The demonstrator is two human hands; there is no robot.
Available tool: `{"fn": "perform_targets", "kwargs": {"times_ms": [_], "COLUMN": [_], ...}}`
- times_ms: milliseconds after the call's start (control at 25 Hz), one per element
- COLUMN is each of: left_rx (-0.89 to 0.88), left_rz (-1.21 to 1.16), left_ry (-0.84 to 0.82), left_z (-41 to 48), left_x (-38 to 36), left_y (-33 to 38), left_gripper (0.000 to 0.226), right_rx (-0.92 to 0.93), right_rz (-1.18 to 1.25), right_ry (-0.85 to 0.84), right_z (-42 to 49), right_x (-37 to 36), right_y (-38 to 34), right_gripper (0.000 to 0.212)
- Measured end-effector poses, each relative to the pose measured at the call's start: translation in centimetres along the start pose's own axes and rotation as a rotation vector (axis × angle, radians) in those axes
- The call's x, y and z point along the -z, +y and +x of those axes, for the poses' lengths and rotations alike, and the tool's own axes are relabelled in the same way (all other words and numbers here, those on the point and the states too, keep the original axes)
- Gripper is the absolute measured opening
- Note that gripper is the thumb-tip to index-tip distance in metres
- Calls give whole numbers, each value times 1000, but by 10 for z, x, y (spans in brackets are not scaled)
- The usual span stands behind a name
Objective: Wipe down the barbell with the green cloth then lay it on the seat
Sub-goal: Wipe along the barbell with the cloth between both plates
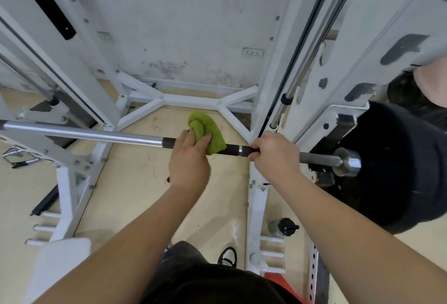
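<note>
The barbell [82, 133] runs level across the view, chrome on the left and dark in the middle, with a steel end cap at the right. My left hand [189, 161] presses a bunched green cloth [205, 132] onto the bar's dark middle section. My right hand [274, 152] is wrapped around the bar just to the right of a chrome ring. A large black weight plate [399, 170] sits on the bar's right end. The corner of a white padded seat [63, 255] shows at the lower left.
White rack uprights [278, 86] stand left and right, with a white base frame on the beige floor beyond the bar. A dark-capped bottle [281, 226] rests by the right upright's pegs. Metal handles lie on the floor at far left. My shoe shows below.
</note>
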State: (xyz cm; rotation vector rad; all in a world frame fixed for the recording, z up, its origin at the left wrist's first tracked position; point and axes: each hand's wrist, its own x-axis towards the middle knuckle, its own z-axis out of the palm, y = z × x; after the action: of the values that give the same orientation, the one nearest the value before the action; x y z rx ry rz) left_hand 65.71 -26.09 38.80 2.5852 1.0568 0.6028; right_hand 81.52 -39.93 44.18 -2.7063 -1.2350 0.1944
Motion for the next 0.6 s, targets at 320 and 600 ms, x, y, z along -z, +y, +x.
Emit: {"fn": "perform_targets", "kwargs": {"times_ms": [320, 600], "left_rx": [-309, -174], "left_rz": [46, -149], "left_ry": [-117, -125], "left_z": [-6, -37], "left_x": [-3, -12], "left_y": [2, 61], "left_gripper": [79, 72], "right_rx": [-17, -24], "right_rz": [-6, -55], "right_ry": [-17, 5], "right_z": [3, 5], "right_x": [1, -3], "right_y": [4, 5], "right_gripper": [16, 11]}}
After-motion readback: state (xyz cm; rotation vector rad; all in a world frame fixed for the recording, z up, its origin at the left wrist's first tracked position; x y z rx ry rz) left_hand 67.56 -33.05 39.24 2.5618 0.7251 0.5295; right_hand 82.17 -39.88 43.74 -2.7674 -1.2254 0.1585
